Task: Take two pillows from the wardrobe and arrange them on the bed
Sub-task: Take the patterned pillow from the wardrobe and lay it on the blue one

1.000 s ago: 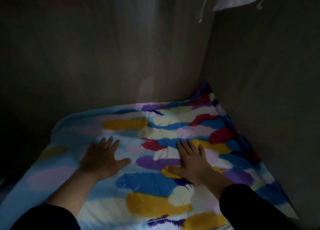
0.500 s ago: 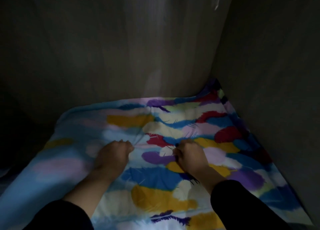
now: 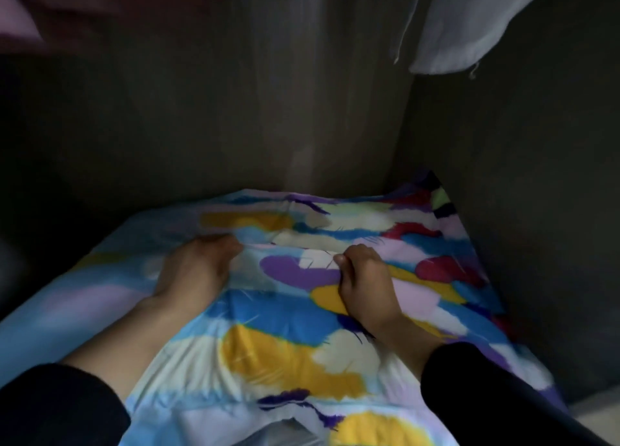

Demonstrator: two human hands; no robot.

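A pillow [image 3: 285, 351] in a cover printed with blue, yellow, purple and red feather shapes lies flat on the floor of a dark wardrobe compartment. My left hand [image 3: 198, 271] is clenched on the cover left of its middle, bunching the fabric. My right hand [image 3: 365, 281] is clenched on the cover about a hand's width to the right, pinching a fold. Both forearms reach in from the bottom edge in dark sleeves. I cannot tell whether a second pillow lies underneath.
The wardrobe's dark back wall [image 3: 235, 110] stands just behind the pillow and its side wall [image 3: 520, 211] runs along the pillow's right edge. White cloth [image 3: 469, 16] hangs from the top right. A pinkish fabric [image 3: 20, 13] shows at the top left corner.
My hands went from lying flat with spread fingers on the pillow to fists gripping its cover. The cover now wrinkles between them and the pillow's near end has come closer.
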